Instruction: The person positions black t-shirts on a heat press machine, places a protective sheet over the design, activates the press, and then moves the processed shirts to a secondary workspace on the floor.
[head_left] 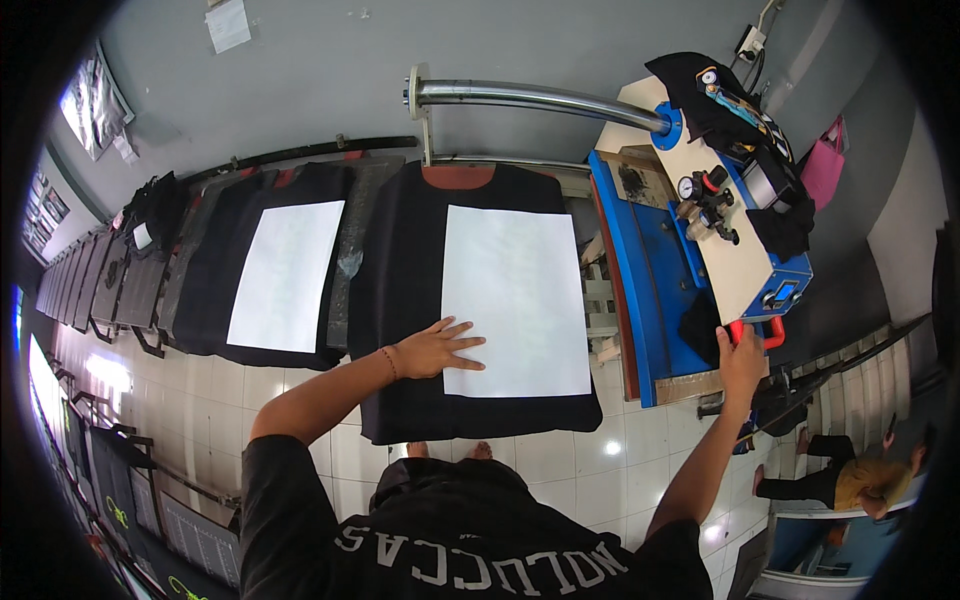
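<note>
A black T-shirt (402, 290) lies flat on a platen in front of me, with a white sheet (520, 300) on its right part. My left hand (438, 350) rests on the shirt and the sheet's lower left corner, fingers spread. Off to the right, my right hand (741, 362) is closed around the red handle (772, 332) of a blue heat press (650, 290). The press head stands to the right of the shirt, not over it. On the left, a second black T-shirt (225, 250) carries another white sheet (287, 275).
A chrome bar (540, 95) runs from the wall side to the press. Dark clothing (710, 95) lies on the press top beside a pressure gauge (686, 187). Several more platens (80, 280) line the left. At lower right another person (860, 480) is near a blue-framed table.
</note>
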